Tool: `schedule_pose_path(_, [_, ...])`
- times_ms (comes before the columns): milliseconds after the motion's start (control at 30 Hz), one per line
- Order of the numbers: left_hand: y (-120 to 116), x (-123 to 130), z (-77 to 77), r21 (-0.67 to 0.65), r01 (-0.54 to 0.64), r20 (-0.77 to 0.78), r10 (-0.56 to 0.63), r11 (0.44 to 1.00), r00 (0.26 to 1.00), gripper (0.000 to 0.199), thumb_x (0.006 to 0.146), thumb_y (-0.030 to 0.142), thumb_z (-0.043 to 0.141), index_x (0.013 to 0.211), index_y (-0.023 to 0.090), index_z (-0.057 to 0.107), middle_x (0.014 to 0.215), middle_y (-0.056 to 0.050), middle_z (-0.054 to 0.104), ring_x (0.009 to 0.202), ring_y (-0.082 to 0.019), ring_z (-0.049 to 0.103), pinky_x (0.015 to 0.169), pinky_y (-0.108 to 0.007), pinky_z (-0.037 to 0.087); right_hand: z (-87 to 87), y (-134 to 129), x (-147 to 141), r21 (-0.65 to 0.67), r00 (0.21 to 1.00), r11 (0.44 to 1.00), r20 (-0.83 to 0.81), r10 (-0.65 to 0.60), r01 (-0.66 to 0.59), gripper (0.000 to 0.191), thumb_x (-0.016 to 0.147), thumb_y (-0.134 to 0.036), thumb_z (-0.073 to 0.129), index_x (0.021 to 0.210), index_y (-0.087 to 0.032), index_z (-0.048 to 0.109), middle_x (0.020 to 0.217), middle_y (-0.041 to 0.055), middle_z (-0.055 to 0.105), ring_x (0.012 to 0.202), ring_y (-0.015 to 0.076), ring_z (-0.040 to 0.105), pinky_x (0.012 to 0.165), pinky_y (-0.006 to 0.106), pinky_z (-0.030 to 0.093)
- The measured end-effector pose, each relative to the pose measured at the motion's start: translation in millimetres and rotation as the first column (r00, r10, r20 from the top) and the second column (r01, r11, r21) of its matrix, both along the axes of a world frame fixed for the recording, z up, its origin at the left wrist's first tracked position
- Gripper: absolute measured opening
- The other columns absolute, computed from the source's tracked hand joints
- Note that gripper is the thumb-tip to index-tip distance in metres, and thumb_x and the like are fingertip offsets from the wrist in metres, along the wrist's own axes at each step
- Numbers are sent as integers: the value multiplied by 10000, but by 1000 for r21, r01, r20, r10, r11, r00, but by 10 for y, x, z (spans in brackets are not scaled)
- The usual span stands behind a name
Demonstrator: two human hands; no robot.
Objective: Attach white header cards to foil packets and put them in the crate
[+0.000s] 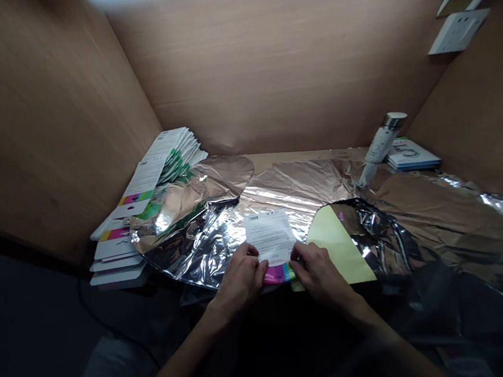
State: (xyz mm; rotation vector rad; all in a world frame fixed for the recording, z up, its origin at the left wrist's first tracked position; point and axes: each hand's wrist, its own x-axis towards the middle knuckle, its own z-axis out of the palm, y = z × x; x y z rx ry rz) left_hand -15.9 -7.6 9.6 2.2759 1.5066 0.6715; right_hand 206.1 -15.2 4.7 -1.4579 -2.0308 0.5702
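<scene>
Between my hands is a white printed card (271, 237) with a barcode and small text. A pink, blue and green band runs along its near edge. The fingers of my left hand (242, 271) are closed on the card's lower left corner. At the lower right corner, my right hand (317, 270) pinches the coloured edge. Beneath the card lies flat, shiny silver foil (203, 244) with curved edges, resembling a deflated foil balloon. A pale yellow sheet (341, 248) pokes out beside and under my right hand.
Many printed cards (153, 169) are fanned and stacked along the left wall. More crinkled foil (444, 222) covers the right side. A white bottle (383, 138) with a metallic lid leans near flat packs (412, 153). Wooden panels enclose the bench; a socket (458, 32) is at upper right.
</scene>
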Motion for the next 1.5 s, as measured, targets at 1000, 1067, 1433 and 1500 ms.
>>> schedule_pose_path(1000, [136, -8, -262, 347, 131, -222, -54, 929, 974, 290, 1016, 309, 543, 1282, 301, 660, 1428, -45, 626, 1187, -327, 556, 917, -490, 478, 106, 301, 772, 132, 961, 990, 276, 17, -55, 234, 1015, -129, 502, 1014, -207, 723, 1031, 68, 626, 988, 210, 578, 908, 343, 468])
schedule_pose_path(1067, [138, -23, -246, 333, 147, -222, -74, 932, 972, 300, 1010, 309, 555, 1293, 306, 656, 1430, -43, 624, 1183, -324, 557, 943, -499, 478, 124, 317, 776, 124, 961, 990, 274, 35, -71, 190, 1028, -167, 516, 983, -209, 696, 1011, 58, 624, 978, 212, 571, 901, 347, 462])
schedule_pose_path(1433, [113, 3, -215, 294, 117, -205, -57, 949, 977, 289, 1014, 318, 560, 1284, 292, 659, 1439, -38, 620, 1203, -326, 537, 976, -532, 480, 102, 397, 767, 91, 964, 995, 264, 24, -50, 134, 1025, -174, 441, 925, -218, 517, 970, 61, 592, 886, 226, 550, 816, 368, 441])
schedule_pose_path(1500, [104, 4, -212, 289, 112, -198, -55, 951, 979, 286, 1014, 312, 560, 1280, 290, 663, 1438, -38, 621, 1203, -321, 536, 984, -527, 482, 121, 406, 794, 79, 980, 996, 197, 35, -52, 130, 1031, -177, 431, 939, -222, 510, 974, 53, 591, 889, 216, 556, 804, 352, 442])
